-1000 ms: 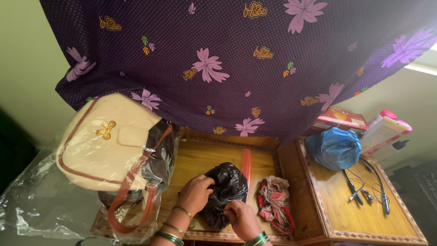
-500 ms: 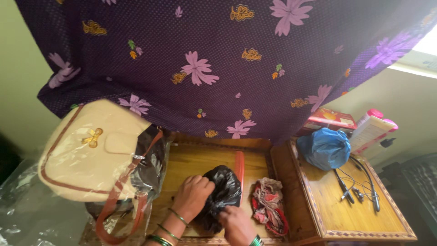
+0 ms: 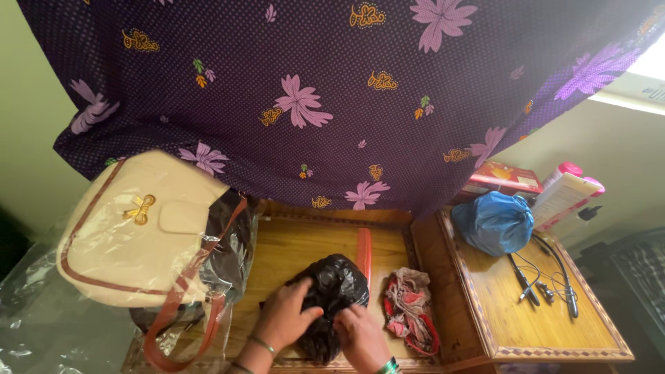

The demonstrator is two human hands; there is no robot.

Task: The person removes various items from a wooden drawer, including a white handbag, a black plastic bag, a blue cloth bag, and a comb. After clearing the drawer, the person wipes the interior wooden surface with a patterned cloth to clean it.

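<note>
A crumpled black plastic bag (image 3: 336, 287) lies on a wooden tray-like table (image 3: 312, 242). My left hand (image 3: 285, 318) lies on the bag's left side with fingers spread over it. At the bag's lower right edge, my right hand (image 3: 360, 336) presses on it. Both wrists wear green bangles. A red strap (image 3: 364, 253) runs behind the bag.
A cream handbag (image 3: 138, 228) with brown straps sits in clear plastic at left. A bundle of red and grey cloth (image 3: 410, 308) lies right of the bag. On the right table are a blue bag (image 3: 495, 223), black earphones (image 3: 547, 280), a red box and pink-capped bottles. A purple flowered cloth (image 3: 332, 97) hangs behind.
My left hand has slid from the bag's top down to its left side, fingers flattened. My right hand has shifted slightly on the bag's lower edge. The view has tilted a little.
</note>
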